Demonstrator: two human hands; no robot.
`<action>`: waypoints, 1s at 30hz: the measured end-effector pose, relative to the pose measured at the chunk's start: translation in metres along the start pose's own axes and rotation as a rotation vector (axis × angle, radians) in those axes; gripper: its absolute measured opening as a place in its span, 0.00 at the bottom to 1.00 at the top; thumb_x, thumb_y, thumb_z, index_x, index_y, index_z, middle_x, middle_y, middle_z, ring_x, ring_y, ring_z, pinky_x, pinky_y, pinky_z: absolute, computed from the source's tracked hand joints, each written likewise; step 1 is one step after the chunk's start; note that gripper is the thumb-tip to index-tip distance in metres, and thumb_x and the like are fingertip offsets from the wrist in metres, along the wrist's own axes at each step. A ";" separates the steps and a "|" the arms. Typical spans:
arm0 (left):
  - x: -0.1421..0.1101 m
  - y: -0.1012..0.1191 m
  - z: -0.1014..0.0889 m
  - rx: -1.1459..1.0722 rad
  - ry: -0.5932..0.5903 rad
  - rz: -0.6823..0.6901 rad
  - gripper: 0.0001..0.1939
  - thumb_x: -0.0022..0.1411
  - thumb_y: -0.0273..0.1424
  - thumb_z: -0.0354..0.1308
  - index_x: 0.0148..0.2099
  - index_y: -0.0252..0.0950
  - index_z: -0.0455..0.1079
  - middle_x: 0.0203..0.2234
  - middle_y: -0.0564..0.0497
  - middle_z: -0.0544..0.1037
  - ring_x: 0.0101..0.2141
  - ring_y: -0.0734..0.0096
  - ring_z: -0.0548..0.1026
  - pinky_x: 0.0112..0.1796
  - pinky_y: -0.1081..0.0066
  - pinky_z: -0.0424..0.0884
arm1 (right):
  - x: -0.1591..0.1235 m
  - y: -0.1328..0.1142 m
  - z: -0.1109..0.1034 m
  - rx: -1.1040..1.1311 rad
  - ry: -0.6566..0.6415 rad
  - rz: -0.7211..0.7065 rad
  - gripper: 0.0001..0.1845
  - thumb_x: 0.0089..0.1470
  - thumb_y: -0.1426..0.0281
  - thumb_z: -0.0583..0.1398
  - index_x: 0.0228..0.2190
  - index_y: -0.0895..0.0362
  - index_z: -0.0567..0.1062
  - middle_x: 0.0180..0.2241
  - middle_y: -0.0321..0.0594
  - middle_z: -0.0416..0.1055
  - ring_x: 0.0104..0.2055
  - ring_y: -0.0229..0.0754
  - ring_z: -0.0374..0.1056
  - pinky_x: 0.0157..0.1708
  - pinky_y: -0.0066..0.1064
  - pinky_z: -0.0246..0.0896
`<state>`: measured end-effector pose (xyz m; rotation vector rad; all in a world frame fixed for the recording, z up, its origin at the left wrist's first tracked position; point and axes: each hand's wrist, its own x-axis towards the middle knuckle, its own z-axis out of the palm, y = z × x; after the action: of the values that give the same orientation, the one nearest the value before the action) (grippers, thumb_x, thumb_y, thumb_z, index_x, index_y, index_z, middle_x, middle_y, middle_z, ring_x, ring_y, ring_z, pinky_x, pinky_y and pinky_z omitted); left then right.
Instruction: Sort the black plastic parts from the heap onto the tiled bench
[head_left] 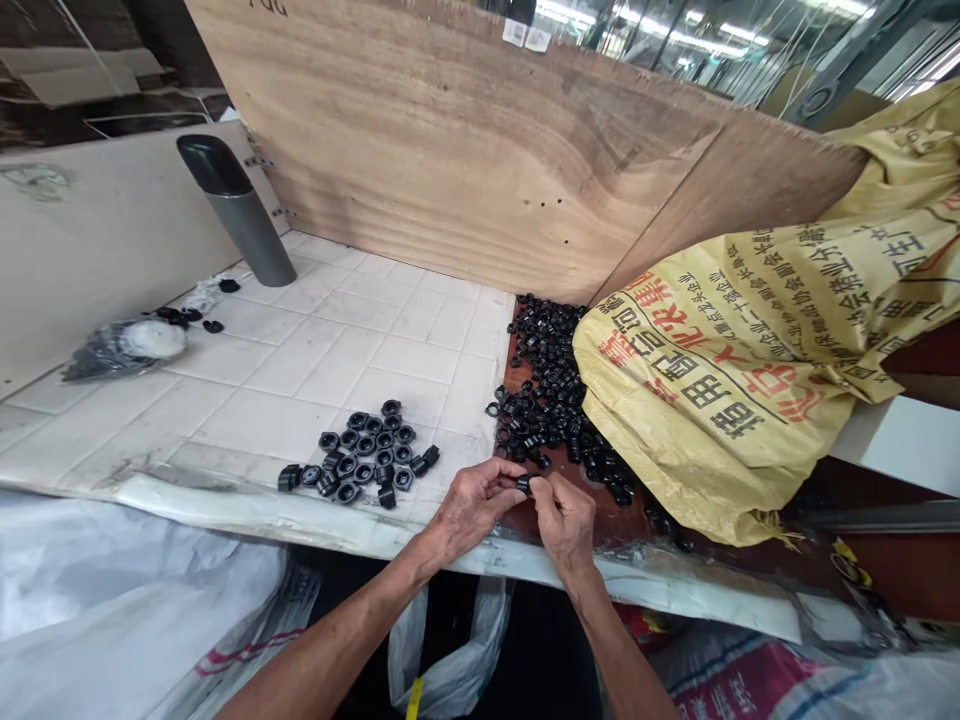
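My left hand point(472, 508) and my right hand point(561, 522) meet above the front edge of the bench. Their fingertips pinch a small black plastic ring point(523, 484) between them. To the right, a heap of similar black rings point(547, 400) lies on a reddish-brown board point(570, 500), close to my right hand. Left of my hands, a looser group of black rings point(364, 455) sits on white tiles point(337, 350), most with their holes facing up. The ring's exact shape is partly hidden by my fingers.
A yellow printed woven sack point(712, 390) slumps against a plywood board point(465, 130) at the back. A grey tube with a black cap point(236, 205) leans at the back left, near a clear bag of dark parts point(112, 350). White sacks point(127, 590) lie below the bench edge.
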<state>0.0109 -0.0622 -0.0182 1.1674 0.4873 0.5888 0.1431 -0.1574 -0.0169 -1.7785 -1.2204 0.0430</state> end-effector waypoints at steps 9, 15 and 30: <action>0.002 -0.003 -0.004 0.064 0.039 0.051 0.08 0.60 0.33 0.64 0.39 0.34 0.75 0.38 0.46 0.79 0.38 0.67 0.76 0.41 0.69 0.71 | -0.003 -0.005 -0.004 0.024 -0.043 0.039 0.17 0.62 0.65 0.57 0.23 0.57 0.74 0.19 0.35 0.68 0.21 0.36 0.63 0.24 0.28 0.58; 0.002 0.005 -0.004 0.023 0.037 0.027 0.18 0.60 0.34 0.64 0.52 0.36 0.70 0.33 0.52 0.75 0.29 0.75 0.72 0.33 0.74 0.69 | -0.005 0.000 -0.003 0.137 -0.154 0.066 0.07 0.60 0.66 0.60 0.38 0.55 0.76 0.30 0.40 0.76 0.29 0.41 0.71 0.29 0.30 0.66; 0.000 0.007 -0.001 -0.024 0.012 -0.057 0.18 0.58 0.38 0.66 0.47 0.32 0.72 0.27 0.51 0.77 0.29 0.73 0.72 0.32 0.73 0.67 | 0.002 -0.007 -0.003 0.090 -0.117 0.050 0.15 0.64 0.67 0.56 0.26 0.56 0.74 0.24 0.37 0.69 0.27 0.39 0.66 0.30 0.30 0.62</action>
<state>0.0087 -0.0592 -0.0116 1.1237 0.5208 0.5520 0.1402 -0.1573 -0.0093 -1.7482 -1.2367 0.2306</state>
